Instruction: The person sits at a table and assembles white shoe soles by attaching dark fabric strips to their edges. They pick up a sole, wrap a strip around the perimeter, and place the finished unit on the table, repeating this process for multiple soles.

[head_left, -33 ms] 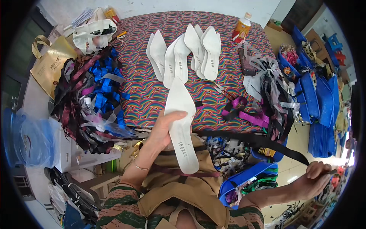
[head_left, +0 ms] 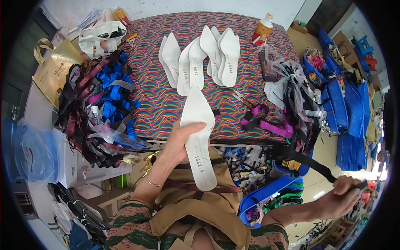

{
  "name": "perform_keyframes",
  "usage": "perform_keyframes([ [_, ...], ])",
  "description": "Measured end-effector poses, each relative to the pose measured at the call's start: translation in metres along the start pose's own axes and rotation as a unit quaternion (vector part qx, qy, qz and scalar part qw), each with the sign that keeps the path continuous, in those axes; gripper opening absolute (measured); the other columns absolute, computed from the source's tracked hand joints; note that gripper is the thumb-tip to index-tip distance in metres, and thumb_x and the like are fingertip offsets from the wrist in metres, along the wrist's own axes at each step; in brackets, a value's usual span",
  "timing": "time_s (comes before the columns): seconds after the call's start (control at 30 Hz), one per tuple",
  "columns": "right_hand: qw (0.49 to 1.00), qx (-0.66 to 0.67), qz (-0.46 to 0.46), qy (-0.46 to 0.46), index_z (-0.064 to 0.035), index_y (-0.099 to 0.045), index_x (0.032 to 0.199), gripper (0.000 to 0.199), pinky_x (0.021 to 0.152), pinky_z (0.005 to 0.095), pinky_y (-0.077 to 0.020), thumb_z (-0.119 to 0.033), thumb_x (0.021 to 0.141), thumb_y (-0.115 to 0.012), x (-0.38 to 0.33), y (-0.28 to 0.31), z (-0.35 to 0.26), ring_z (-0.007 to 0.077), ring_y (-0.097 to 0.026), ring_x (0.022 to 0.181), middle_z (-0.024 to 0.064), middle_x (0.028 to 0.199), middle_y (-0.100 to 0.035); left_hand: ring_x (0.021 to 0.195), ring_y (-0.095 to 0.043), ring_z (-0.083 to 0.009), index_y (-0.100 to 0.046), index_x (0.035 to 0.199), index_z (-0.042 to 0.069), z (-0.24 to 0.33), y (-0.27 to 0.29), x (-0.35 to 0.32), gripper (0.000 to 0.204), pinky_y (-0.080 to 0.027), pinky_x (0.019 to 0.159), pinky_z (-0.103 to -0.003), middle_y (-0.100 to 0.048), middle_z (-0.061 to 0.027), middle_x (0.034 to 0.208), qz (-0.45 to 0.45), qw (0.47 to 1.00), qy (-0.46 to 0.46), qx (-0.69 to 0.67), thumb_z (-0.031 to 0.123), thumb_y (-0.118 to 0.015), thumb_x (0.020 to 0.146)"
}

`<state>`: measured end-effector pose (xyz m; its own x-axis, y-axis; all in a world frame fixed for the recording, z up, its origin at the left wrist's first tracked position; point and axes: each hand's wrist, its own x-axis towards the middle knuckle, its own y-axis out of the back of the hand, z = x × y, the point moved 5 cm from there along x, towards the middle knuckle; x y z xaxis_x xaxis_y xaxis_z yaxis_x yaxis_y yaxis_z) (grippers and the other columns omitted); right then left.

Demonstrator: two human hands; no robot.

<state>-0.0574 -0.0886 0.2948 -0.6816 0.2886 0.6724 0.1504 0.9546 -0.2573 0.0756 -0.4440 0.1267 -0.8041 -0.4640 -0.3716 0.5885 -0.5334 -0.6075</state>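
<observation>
Centred before me, a white pointed shoe insole [head_left: 196, 137] is gripped by my left hand [head_left: 182, 139], its thumb flat across the top face and the fingers hidden beneath. The toe points away toward the table and the heel toward my lap. Far out to the right, my right hand [head_left: 343, 196] is closed on a black strip [head_left: 310, 161], which runs taut-looking back toward the table edge; its other end blurs there. More white insoles [head_left: 196, 62] lie overlapping in a row on the patterned tabletop [head_left: 166, 112]. Scissors [head_left: 243, 100] lie to their right.
Tangled ribbon strips [head_left: 100, 100] heap at the table's left, beside a gold paper bag [head_left: 52, 73]. Purple ribbon [head_left: 277, 128], a dark phone-like object [head_left: 268, 66] and a drink bottle [head_left: 263, 30] are at right. Blue bins [head_left: 266, 193] with scraps stand below and to the right.
The black strip has shifted slightly and looks blurred near the table edge. My right hand stays closed on it, and my left hand keeps the insole almost in place.
</observation>
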Motion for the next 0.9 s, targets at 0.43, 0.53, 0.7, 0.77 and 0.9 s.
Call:
perform_keyframes([
  [0.43, 0.874, 0.15, -0.337, -0.317, 0.0029, -0.067, 0.11, 0.025, 0.072, 0.0199, -0.0435, 0.008, 0.087, -0.06, -0.194, -0.143, 0.09, 0.0086, -0.054, 0.083, 0.006, 0.099, -0.059, 0.065, -0.067, -0.0153, -0.067, 0.1, -0.005, -0.004, -0.021, -0.043, 0.02, -0.056, 0.057, -0.028, -0.069, -0.0106, 0.082, 0.001, 0.98, -0.111, 0.163, 0.009, -0.068, 0.085],
  [0.53, 0.872, 0.171, -0.338, -0.31, 0.0018, -0.066, 0.112, 0.026, 0.072, 0.0196, -0.0424, 0.008, 0.088, -0.058, -0.195, -0.144, 0.089, 0.0083, -0.053, 0.084, 0.0056, 0.098, -0.059, 0.066, -0.066, -0.0138, -0.068, 0.1, -0.005, -0.003, -0.02, -0.04, 0.021, -0.054, 0.058, -0.027, -0.07, -0.0096, 0.082, -0.003, 0.978, -0.109, 0.181, 0.009, -0.068, 0.085],
  [0.7, 0.872, 0.146, -0.365, -0.29, 0.0016, -0.067, 0.112, 0.028, 0.073, 0.0205, -0.0424, 0.008, 0.086, -0.059, -0.193, -0.146, 0.084, 0.0097, -0.053, 0.083, 0.0064, 0.099, -0.059, 0.069, -0.065, -0.0115, -0.068, 0.101, -0.005, 0.0, -0.023, -0.037, 0.022, -0.052, 0.061, -0.025, -0.07, -0.0087, 0.085, -0.006, 0.974, -0.125, 0.19, 0.009, -0.069, 0.084],
  [0.77, 0.874, 0.135, -0.378, -0.273, 0.0031, -0.068, 0.109, 0.025, 0.073, 0.0203, -0.0414, 0.008, 0.084, -0.064, -0.191, -0.145, 0.084, 0.0097, -0.051, 0.083, 0.007, 0.101, -0.059, 0.07, -0.065, -0.0112, -0.068, 0.101, -0.004, -0.001, -0.023, -0.035, 0.022, -0.052, 0.063, -0.025, -0.07, -0.0087, 0.087, -0.006, 0.975, -0.117, 0.189, 0.009, -0.07, 0.084],
  [0.9, 0.856, 0.146, -0.404, -0.287, 0.0053, -0.069, 0.099, 0.018, 0.069, 0.0201, -0.0401, 0.006, 0.081, -0.066, -0.183, -0.148, 0.087, 0.0103, -0.051, 0.08, 0.0087, 0.094, -0.061, 0.072, -0.065, -0.0114, -0.068, 0.102, -0.004, -0.001, -0.02, -0.033, 0.022, -0.052, 0.065, -0.025, -0.07, -0.0086, 0.088, -0.012, 0.977, -0.102, 0.19, 0.008, -0.07, 0.083],
])
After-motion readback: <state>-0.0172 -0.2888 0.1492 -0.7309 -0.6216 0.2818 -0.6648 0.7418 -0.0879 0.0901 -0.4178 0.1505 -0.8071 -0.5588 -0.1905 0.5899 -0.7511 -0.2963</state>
